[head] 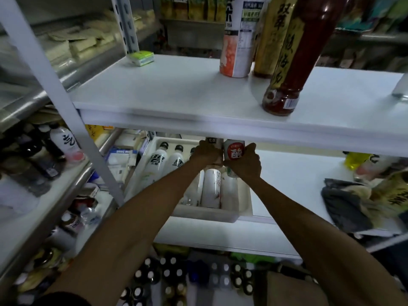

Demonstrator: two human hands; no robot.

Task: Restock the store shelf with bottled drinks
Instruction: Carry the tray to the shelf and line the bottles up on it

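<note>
Now both hands are gripping bottles at the white tray under the upper shelf.
The left hand (206,154) is curling round a dark-topped bottle (213,141), and the right hand (244,163) is holding a red-labelled bottle (234,150), both at the tray's (212,214) far end. They are probably being drawn out for restocking. Next they are needing to clear the upper shelf's (165,89) front edge, then go to its open left half, away from the dark red bottle (287,62) near the front right.

Left hand (206,154) and right hand (245,164) around bottles (234,150) above white tray (205,215)
</note>
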